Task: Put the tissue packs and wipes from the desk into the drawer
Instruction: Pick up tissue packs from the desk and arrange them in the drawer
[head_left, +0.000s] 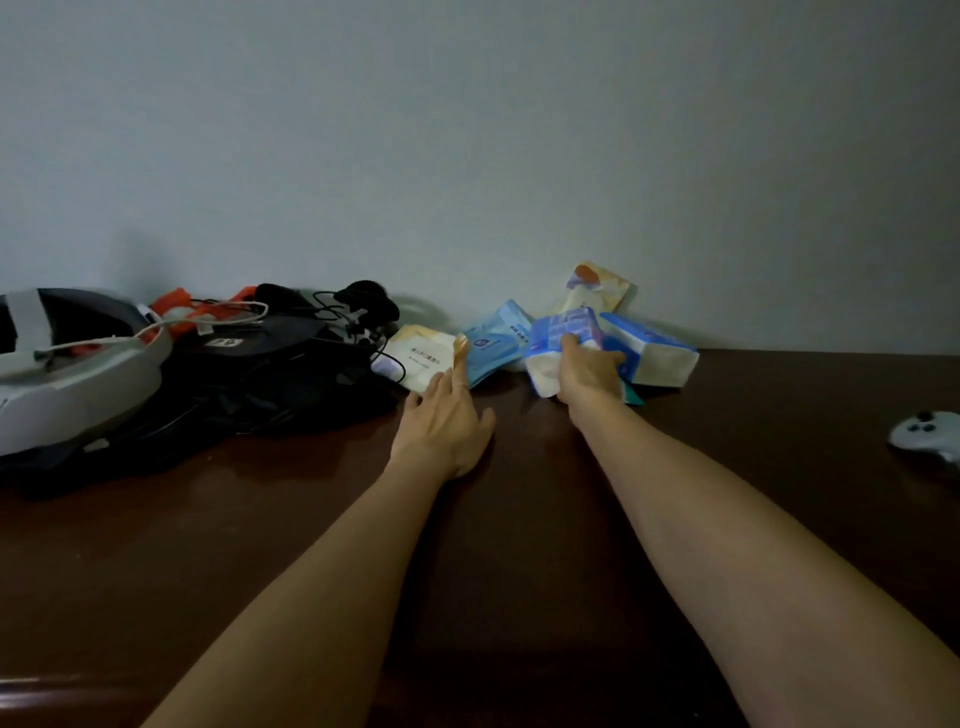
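Note:
Several packs lie against the wall at the back of the dark wooden desk (519, 519). My right hand (589, 371) grips a blue-and-white tissue pack (563, 332). Right of it lies a second blue-and-white tissue pack (657, 351). A cream-and-orange wipes pack (597, 288) leans on the wall behind them. My left hand (447, 415) lies flat with fingers spread, its fingertips touching a cream wipes pack (421, 356). A light blue wipes pack (496, 340) sits between the two hands. No drawer is in view.
A white headset (78, 364) rests on a black bag (270, 374) with tangled cables and orange straps at the left. A grey game controller (927, 431) lies at the right edge. The wall stands right behind the packs.

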